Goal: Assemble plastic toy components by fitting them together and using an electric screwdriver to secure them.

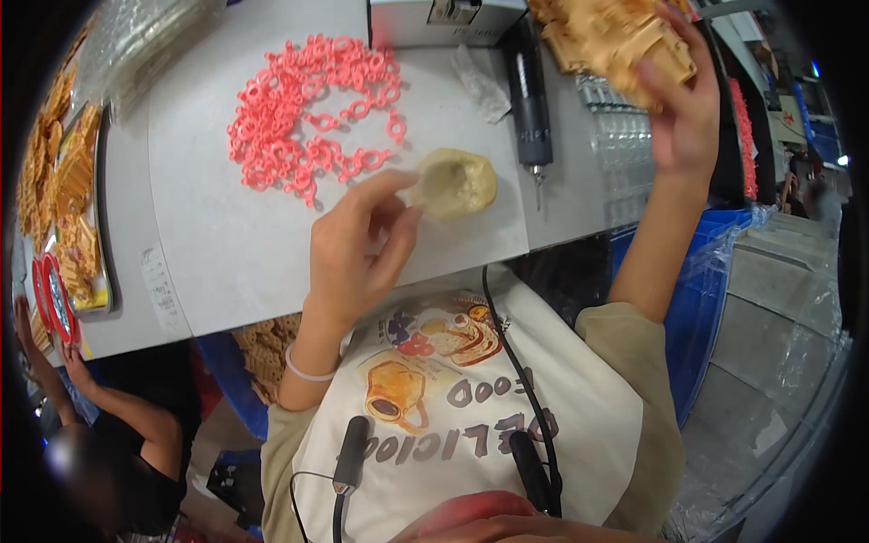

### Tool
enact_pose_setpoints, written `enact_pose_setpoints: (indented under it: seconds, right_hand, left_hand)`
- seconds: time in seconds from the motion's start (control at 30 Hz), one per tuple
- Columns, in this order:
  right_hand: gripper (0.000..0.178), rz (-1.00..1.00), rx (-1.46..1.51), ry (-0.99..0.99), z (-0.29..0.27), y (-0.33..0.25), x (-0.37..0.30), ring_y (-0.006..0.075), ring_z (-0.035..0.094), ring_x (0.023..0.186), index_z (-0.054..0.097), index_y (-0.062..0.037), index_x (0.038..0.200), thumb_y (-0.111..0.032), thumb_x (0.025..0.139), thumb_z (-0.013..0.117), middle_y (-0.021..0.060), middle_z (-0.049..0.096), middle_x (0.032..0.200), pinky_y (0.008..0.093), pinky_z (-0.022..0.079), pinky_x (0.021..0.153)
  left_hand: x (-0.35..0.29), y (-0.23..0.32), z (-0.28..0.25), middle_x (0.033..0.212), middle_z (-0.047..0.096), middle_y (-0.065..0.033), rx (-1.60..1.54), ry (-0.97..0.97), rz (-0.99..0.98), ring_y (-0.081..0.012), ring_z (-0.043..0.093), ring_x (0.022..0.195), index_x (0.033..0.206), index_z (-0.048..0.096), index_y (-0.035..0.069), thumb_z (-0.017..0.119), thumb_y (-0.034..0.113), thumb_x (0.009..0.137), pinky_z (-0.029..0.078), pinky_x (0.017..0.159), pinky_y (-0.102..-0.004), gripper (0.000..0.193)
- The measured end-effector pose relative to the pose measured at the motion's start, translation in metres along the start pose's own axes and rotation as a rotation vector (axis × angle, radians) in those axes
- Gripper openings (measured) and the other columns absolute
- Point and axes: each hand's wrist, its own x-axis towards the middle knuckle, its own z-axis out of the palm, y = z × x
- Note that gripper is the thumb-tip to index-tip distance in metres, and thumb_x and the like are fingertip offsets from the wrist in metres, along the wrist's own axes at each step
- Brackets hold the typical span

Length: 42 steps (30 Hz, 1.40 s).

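Note:
My left hand [355, 244] is over the table with its fingers loosely curled and thumb apart; I see nothing in it. Its fingertips are at the edge of a yellowish, hollowed lump like a small bowl [471, 190]; whether they touch it I cannot tell. At the far right, my right hand [685, 113] grips an orange-tan moulded plastic part [665, 56]. More such parts [566, 41] lie next to it. Between the hands rests a black electric screwdriver [528, 100], its bit toward me. Pink ringed plastic pieces [272, 118] form a heap beyond my left hand.
A white box [407, 32] stands at the back, with a small clear bag [480, 86] nearby. Clear plastic trays [625, 145] lie at right. Blue bins [692, 299] [231, 380] stand below the table edge. Leftward, a co-worker's hand [77, 371] is beside a red-rimmed object [62, 299].

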Motion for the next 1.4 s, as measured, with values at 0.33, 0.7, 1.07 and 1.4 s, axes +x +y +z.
enact_pose_setpoints:
  seconds: [0.33,0.7,1.07,1.4]
  right_hand:
    - [0.032,0.241,0.025,-0.131,0.066,0.018,-0.149,0.0143,0.062,0.093,0.053,-0.0013,0.104,0.003,0.08,0.075,0.0082,0.061,0.103,0.0305,0.053,0.087]
    - [0.043,-0.122,-0.584,-0.306,0.044,0.028,-0.134,0.0305,0.064,0.095,0.061,-0.0029,0.114,0.007,0.073,0.071,0.0122,0.065,0.107,0.0369,0.052,0.082]
    - [0.043,-0.101,-0.523,-0.313,0.039,0.028,-0.133,0.0326,0.063,0.099,0.062,-0.0063,0.117,0.008,0.077,0.064,0.0116,0.065,0.112,0.0408,0.051,0.086]
    - [0.022,0.122,-1.623,0.047,-0.081,-0.011,-0.131,0.0352,0.062,0.097,0.067,-0.0013,0.109,-0.004,0.087,0.061,0.015,0.065,0.111,0.0427,0.05,0.085]
  left_hand:
    - [0.018,0.01,0.013,0.141,0.046,-0.0209,0.178,-0.021,0.327,-0.0349,0.046,0.132,0.145,0.04,0.004,0.092,0.035,0.063,0.045,0.104,-0.0438,0.103]
    - [0.019,0.038,0.0,0.15,0.039,-0.015,0.601,-0.369,0.158,-0.0375,0.048,0.129,0.148,0.043,0.014,0.088,0.048,0.055,0.045,0.105,-0.046,0.109]
    - [0.02,0.053,0.022,0.147,0.046,-0.015,0.741,-0.369,0.041,-0.0375,0.045,0.132,0.144,0.045,0.007,0.077,0.059,0.064,0.04,0.107,-0.0461,0.101]
    - [0.02,0.05,0.015,0.141,0.051,-0.0128,0.719,-0.384,0.039,-0.0341,0.05,0.128,0.141,0.049,0.009,0.082,0.05,0.065,0.044,0.103,-0.0445,0.092]
